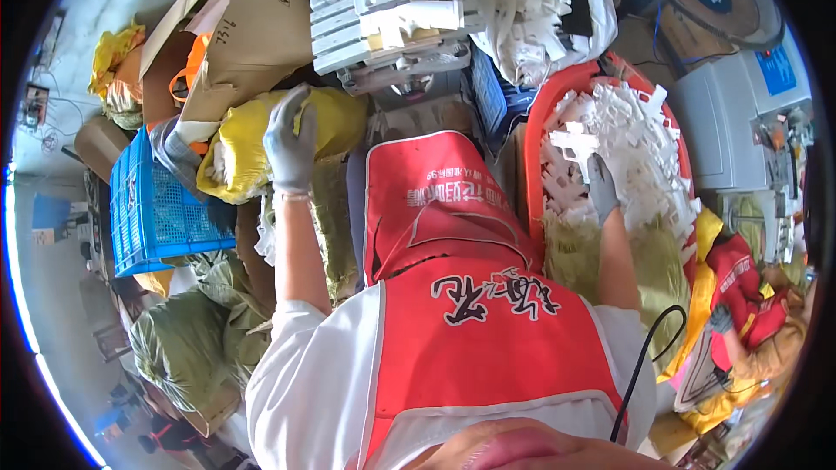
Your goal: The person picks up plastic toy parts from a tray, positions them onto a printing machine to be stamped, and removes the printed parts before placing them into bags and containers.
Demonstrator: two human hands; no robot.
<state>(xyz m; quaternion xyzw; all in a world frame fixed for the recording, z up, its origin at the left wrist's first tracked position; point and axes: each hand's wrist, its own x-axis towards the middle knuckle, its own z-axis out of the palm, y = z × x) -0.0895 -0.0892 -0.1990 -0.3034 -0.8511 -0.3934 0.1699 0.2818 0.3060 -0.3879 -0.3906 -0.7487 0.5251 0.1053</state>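
White plastic moulded frame piece [573,141]: branching sprue, held up at two o'clock over the heap; long axis runs roughly nine to three, sticking out leftward from the fingers.
Right hand [601,187]: grey glove, fingers clenched on the piece's right end; nearer hand by far.
Left hand [292,141]: pale grey glove, at eleven o'clock, fingers spread flat on a yellow woven sack [248,146], grasping nothing; well apart from the piece.
Red plastic basket [533,148]: oval, heaped with like white pieces, directly under the right hand.
Red apron [453,235]: worn, at centre.
Blue plastic crate [152,204]: nine o'clock, beside the sack.
White moulding machine [383,9]: twelve o'clock.
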